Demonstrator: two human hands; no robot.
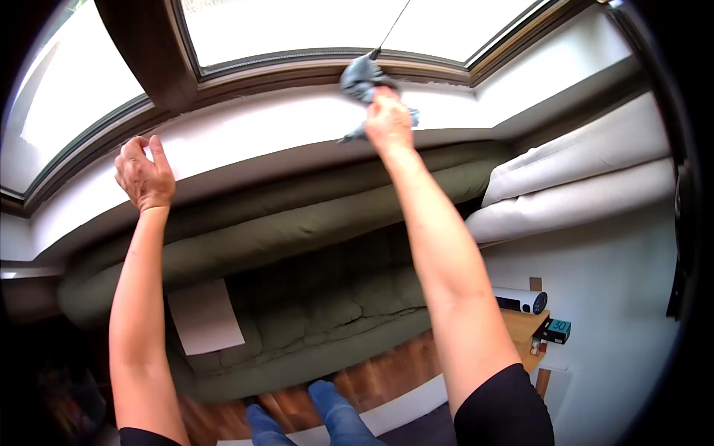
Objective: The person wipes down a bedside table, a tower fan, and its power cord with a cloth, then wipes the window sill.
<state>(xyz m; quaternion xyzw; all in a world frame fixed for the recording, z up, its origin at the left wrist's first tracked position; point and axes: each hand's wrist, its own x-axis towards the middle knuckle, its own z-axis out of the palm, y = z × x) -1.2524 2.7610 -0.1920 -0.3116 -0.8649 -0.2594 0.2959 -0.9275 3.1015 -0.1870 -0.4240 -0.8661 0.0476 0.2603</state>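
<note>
A crumpled blue-grey cloth is in my right hand, against the lower part of the brown window frame. The cloth's ends hang down over the white sill. A thin dark cord runs up across the glass from a small dark piece just above the cloth. My left hand is raised at the left edge of the sill, near the frame, its fingers curled and the thumb apart, with nothing seen in it.
Below the sill stands a dark green sofa with a white sheet on it. Pale cushions lie at the right. A white cylindrical device rests on a wooden table, beside a small dark box.
</note>
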